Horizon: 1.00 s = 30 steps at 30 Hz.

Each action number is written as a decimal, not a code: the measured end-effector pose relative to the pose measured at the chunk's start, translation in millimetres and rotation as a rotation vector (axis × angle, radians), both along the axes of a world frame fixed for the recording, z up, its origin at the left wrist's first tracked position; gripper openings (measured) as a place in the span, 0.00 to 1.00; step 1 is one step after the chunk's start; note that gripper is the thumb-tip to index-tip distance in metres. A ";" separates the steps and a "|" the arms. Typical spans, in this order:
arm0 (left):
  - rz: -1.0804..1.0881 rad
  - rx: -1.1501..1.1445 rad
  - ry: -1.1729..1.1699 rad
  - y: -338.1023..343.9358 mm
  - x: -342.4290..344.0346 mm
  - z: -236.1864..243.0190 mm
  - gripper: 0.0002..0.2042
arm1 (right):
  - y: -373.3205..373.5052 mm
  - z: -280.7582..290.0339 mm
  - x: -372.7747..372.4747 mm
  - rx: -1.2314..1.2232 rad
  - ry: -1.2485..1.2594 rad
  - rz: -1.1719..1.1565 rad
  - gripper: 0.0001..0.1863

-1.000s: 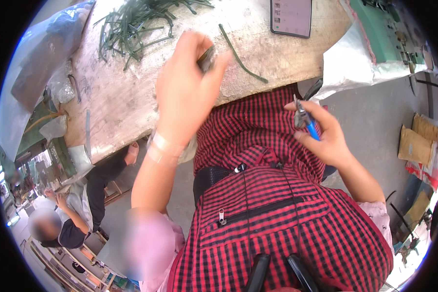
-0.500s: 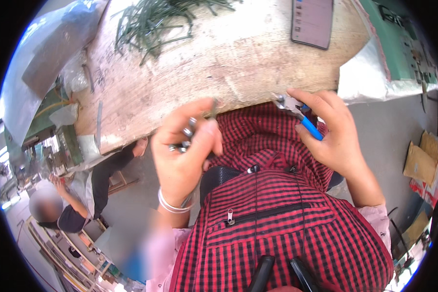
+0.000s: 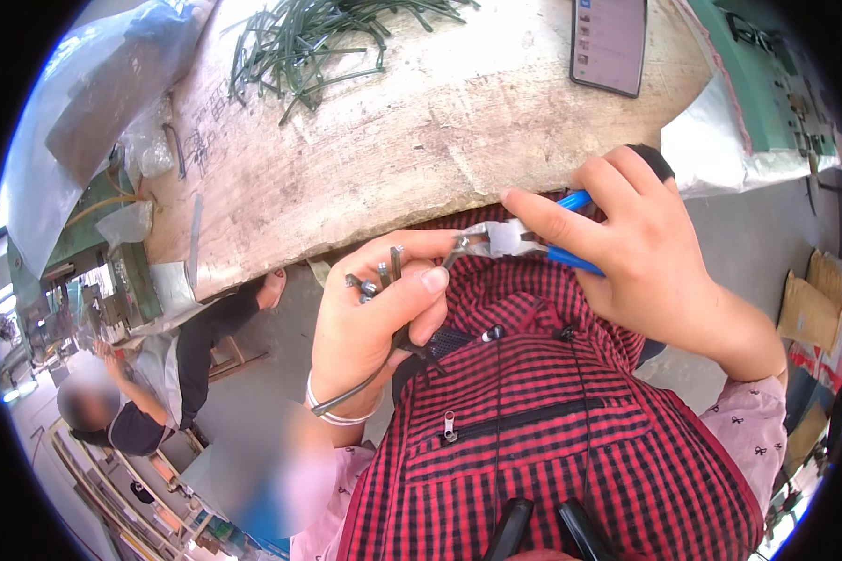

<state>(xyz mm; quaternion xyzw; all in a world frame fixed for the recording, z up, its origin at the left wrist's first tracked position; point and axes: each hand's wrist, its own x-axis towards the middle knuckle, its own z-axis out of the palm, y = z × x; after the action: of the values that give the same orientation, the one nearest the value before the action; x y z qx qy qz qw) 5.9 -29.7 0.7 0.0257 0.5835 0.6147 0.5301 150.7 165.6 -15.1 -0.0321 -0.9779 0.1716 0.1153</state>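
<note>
My left hand, with a white bangle at its wrist, is closed around several short dark wires. Metal-tipped ends stick out between its fingers, and a tail runs down past the palm. In my right hand is a pair of blue-handled pliers, the fingers wrapped round the grips. Its jaws meet the tip of one wire at my left thumb and forefinger, just off the table's front edge. Whether the jaws are closed on that wire I cannot tell.
A heap of dark green wires lies on the wooden table. A phone lies at the far right. Plastic bags hang at the left, green machinery stands at the right. Another person sits at the lower left.
My right hand has brought the pliers left and turned them, so their jaws meet a wire tip at my left fingers. My left hand has moved slightly right and down.
</note>
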 end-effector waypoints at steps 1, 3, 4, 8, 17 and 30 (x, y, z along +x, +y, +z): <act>-0.038 0.025 -0.025 -0.6 -1.4 0.8 0.13 | 7.1 -3.2 3.0 0.054 0.018 0.050 0.32; -0.276 -0.006 -0.095 -1.5 -12.3 7.3 0.12 | 21.5 -4.9 7.6 0.144 0.103 0.190 0.28; -0.392 -0.019 -0.132 -1.6 -16.7 8.8 0.12 | 25.9 -2.7 7.6 0.187 0.146 0.241 0.27; -0.469 -0.093 -0.054 4.2 -14.0 5.3 0.12 | 37.4 -7.9 -3.2 0.317 0.374 0.369 0.28; -0.407 -0.072 -0.094 -3.7 -7.9 3.7 0.12 | 33.3 -12.4 11.8 0.221 0.241 0.339 0.27; -0.508 -0.165 -0.058 12.2 -7.4 7.8 0.10 | 34.4 -13.1 -2.0 0.374 0.367 0.383 0.29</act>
<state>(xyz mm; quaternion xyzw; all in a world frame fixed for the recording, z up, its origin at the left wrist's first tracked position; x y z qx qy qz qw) -1.4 -17.4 8.5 0.1102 0.5911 0.4126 0.6843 148.8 200.0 -28.3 0.2058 -0.9436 0.0106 0.2591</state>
